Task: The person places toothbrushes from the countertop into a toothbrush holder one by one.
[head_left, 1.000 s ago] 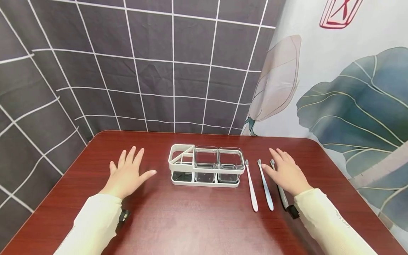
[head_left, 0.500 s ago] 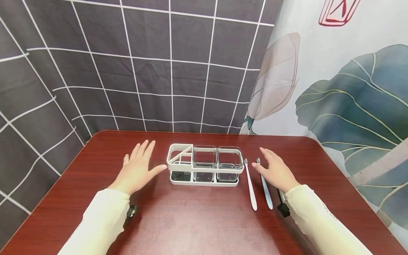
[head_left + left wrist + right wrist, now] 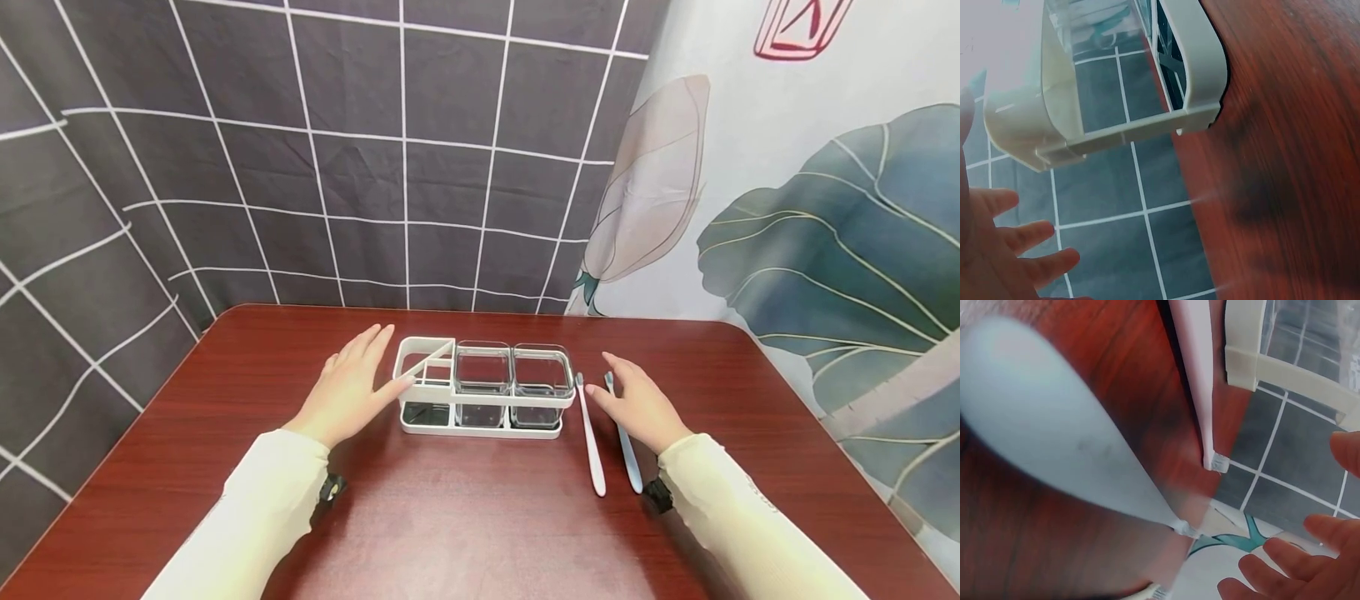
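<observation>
A white two-tier rack (image 3: 480, 433) stands mid-table, with a divided section at its left and two clear square cups (image 3: 482, 371) in it. My left hand (image 3: 345, 396) is beside its left end, fingers extended; the thumb overlaps the rack's corner in the head view. In the left wrist view, the fingers are below the rack's end frame (image 3: 1207, 75). My right hand (image 3: 641, 404) hovers over the toothbrushes, fingers extended and holding nothing. A pinkish-white toothbrush (image 3: 592, 450) lies nearest the rack, and a pale blue toothbrush (image 3: 630, 467) is partly under the hand.
Another toothbrush's head (image 3: 1159, 592) shows at the bottom of the right wrist view; the right arm hides it in the head view. The reddish-brown table (image 3: 450, 517) meets a dark grid-patterned curtain (image 3: 360, 183) behind and a flowered one (image 3: 825, 250) at right.
My left hand has moved right to the rack's left end. My right hand has moved left over the blue toothbrush, and its arm now covers the third one. Rack and brushes stay put.
</observation>
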Motion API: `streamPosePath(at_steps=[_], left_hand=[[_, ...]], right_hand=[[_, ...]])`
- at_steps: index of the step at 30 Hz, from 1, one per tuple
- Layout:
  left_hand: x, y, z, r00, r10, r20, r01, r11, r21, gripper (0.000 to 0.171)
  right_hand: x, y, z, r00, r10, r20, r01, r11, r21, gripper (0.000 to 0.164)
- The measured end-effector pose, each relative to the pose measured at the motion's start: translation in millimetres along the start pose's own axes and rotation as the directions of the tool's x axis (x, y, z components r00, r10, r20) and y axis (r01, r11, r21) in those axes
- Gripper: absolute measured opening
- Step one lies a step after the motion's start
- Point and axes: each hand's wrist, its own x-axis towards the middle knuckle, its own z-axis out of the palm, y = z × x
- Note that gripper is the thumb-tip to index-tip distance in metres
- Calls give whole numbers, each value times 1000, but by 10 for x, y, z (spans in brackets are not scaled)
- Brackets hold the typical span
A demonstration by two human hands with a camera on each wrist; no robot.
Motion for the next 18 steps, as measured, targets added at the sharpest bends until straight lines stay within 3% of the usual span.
streamPosePath(at_steps=[18], left_hand=[[89,25,59,999,46,25,-47,998,33,64]], right_hand=[[18,-61,113,994,86,62,-90,995,49,64]])
